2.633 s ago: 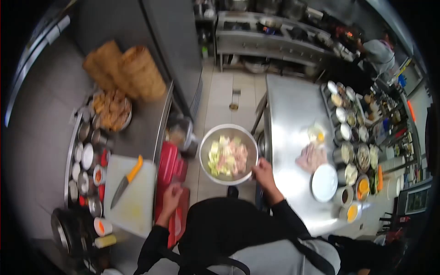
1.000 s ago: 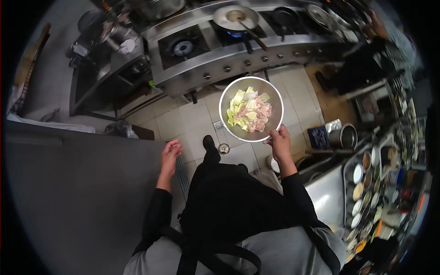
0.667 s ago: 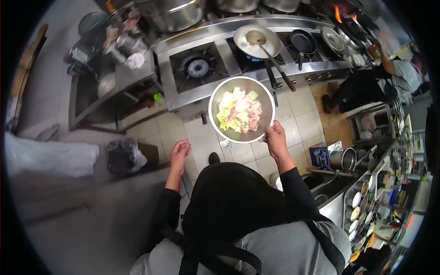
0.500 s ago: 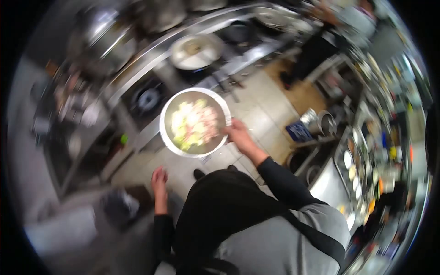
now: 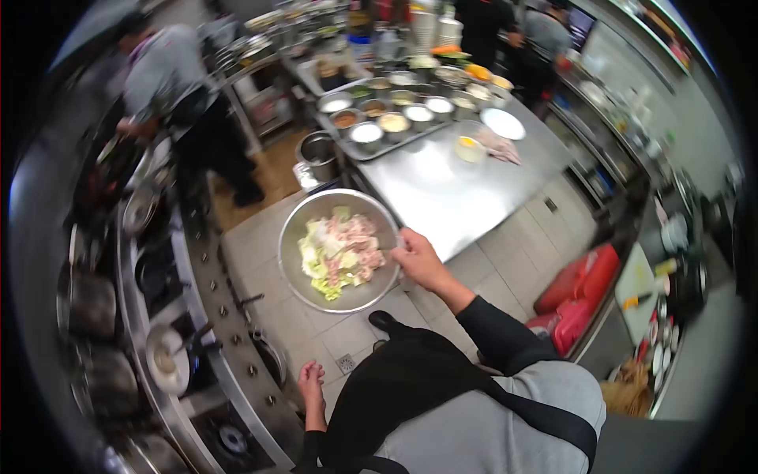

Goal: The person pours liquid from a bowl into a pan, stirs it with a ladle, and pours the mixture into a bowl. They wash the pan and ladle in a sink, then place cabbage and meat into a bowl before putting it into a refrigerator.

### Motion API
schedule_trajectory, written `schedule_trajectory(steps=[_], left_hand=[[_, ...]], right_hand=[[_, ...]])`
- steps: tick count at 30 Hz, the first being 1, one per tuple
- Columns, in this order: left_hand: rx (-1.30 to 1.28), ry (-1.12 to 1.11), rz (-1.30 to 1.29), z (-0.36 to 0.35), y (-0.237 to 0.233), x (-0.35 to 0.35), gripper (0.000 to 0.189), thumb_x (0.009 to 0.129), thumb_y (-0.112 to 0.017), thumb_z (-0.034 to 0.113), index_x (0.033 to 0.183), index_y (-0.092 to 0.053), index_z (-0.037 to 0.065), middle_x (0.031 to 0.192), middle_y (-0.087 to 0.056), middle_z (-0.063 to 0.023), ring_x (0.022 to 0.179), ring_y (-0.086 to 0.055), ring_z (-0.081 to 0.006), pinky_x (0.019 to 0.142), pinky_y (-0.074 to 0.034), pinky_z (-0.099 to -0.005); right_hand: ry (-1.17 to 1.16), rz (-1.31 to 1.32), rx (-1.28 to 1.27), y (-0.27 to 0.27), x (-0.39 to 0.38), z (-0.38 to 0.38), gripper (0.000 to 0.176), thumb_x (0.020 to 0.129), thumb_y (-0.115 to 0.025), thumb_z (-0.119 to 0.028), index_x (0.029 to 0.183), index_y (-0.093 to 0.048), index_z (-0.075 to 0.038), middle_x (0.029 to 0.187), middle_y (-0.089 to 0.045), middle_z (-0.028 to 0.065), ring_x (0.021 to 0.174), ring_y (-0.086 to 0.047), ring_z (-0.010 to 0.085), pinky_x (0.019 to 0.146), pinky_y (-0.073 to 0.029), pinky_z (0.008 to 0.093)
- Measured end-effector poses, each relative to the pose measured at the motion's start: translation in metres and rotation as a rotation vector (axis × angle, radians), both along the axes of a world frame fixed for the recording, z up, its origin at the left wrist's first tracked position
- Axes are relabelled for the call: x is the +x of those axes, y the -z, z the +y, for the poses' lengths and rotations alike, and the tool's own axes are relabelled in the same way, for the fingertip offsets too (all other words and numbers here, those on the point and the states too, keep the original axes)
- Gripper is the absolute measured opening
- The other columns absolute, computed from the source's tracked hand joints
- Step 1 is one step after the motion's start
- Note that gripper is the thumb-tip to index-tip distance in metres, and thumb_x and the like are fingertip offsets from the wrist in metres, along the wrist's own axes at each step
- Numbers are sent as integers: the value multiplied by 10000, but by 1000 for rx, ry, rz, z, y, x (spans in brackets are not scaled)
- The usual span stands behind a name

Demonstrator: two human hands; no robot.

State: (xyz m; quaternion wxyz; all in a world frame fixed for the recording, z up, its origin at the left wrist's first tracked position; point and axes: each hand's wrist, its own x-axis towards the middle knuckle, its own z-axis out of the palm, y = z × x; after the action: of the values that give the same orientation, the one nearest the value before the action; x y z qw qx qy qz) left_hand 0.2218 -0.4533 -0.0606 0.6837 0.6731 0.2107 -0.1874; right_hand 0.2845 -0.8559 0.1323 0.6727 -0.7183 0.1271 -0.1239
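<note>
A large metal bowl point(image 5: 341, 299) hangs in the air ahead of me, held up by its right edge. My right hand point(image 5: 418, 261) is wrapped round that edge. Inside lie pale green chopped cabbage point(image 5: 309, 259) and pieces of pinkish raw meat point(image 5: 359, 241). Down beside the dark apron, my left hand point(image 5: 311, 381) holds nothing, its fingers slightly bent and apart. The bowl is above the tiled floor, between the stove and the steel table.
The stove point(image 5: 237, 347) runs along the left, with a pan point(image 5: 168, 359) on a burner. A steel table point(image 5: 442, 193) bears a tray of ingredient containers point(image 5: 395, 122). One person point(image 5: 170, 79) works at the stove; others stand behind. Red containers point(image 5: 580, 292) are at the right.
The view has turned to the right, bringing the steel table ahead and the stove to the left. The bowl is still in my right hand, now near the table's edge.
</note>
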Motion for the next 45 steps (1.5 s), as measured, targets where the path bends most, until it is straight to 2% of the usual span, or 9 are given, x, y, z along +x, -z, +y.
schedule_trajectory(steps=[5, 9, 19, 22, 28, 31, 34, 40, 45], left_hand=[[98, 495, -227, 75, -112, 103, 330, 914, -650, 248, 1176, -639, 48, 975, -656, -29, 830, -598, -97, 714, -435, -238], [-44, 876, -336, 79, -108, 225, 274, 911, -668, 167, 1149, -663, 30, 963, -651, -14, 843, -575, -88, 765, -468, -239], [-268, 1515, -576, -104, -141, 375, 290, 918, -684, 193, 1165, -654, 45, 953, -653, -13, 839, -585, -90, 778, -495, -256], [-273, 1541, -603, -244, -193, 355, 301, 915, -686, 196, 1172, -650, 45, 961, -659, -26, 845, -593, -97, 784, -498, -260], [-208, 1547, -711, -430, -183, 376, 286, 928, -659, 188, 1172, -658, 38, 982, -677, -17, 842, -591, -81, 772, -489, -248], [-137, 1489, -658, -531, -172, 388, 358, 882, -692, 268, 1152, -676, 33, 1035, -695, -97, 838, -646, -168, 792, -524, -313], [106, 1456, -915, -612, -187, 418, 421, 844, -709, 314, 1159, -685, 37, 1128, -671, -176, 893, -681, -268, 823, -538, -365], [1111, 1535, -1018, -742, -207, 476, 698, 830, -593, 588, 1214, -628, 7, 1230, -609, -204, 1160, -576, -364, 941, -490, -450], [1227, 1433, -757, -788, -204, 473, 739, 838, -555, 660, 1091, -694, -20, 1181, -636, -196, 1138, -583, -326, 920, -479, -415]], right_hand=[[484, -28, 250, -67, -64, 104, 89, 835, -592, -63, 899, -560, -9, 697, -558, 17, 552, -565, 93, 458, -468, 239], [844, -37, 208, -17, -34, 146, 70, 828, -580, -44, 888, -561, -14, 685, -558, 26, 521, -555, 108, 448, -480, 259], [1397, -74, 278, 69, -35, 162, 68, 845, -559, -73, 893, -514, -87, 753, -544, 26, 529, -524, 127, 436, -476, 282], [1450, -175, 454, 52, -69, 82, 84, 849, -550, -69, 920, -507, -88, 778, -553, 33, 544, -541, 147, 441, -481, 292], [1577, -176, 681, 113, -85, -57, 100, 864, -516, -74, 960, -492, -77, 761, -566, 83, 498, -544, 206, 447, -490, 315], [1676, -165, 728, 109, -93, -130, 116, 832, -547, -68, 931, -490, -90, 725, -548, 70, 485, -508, 182, 429, -478, 315], [1718, -77, 622, 103, -104, -186, 106, 840, -543, -75, 929, -491, -48, 705, -565, 93, 444, -523, 182, 390, -451, 289], [1669, -103, 554, 81, -112, -332, 181, 847, -521, -58, 1024, -512, -21, 789, -606, 105, 505, -572, 172, 407, -480, 286], [1410, 17, 561, 91, -97, -498, 200, 840, -520, -59, 1039, -511, -47, 824, -603, 85, 539, -569, 166, 437, -485, 283]])
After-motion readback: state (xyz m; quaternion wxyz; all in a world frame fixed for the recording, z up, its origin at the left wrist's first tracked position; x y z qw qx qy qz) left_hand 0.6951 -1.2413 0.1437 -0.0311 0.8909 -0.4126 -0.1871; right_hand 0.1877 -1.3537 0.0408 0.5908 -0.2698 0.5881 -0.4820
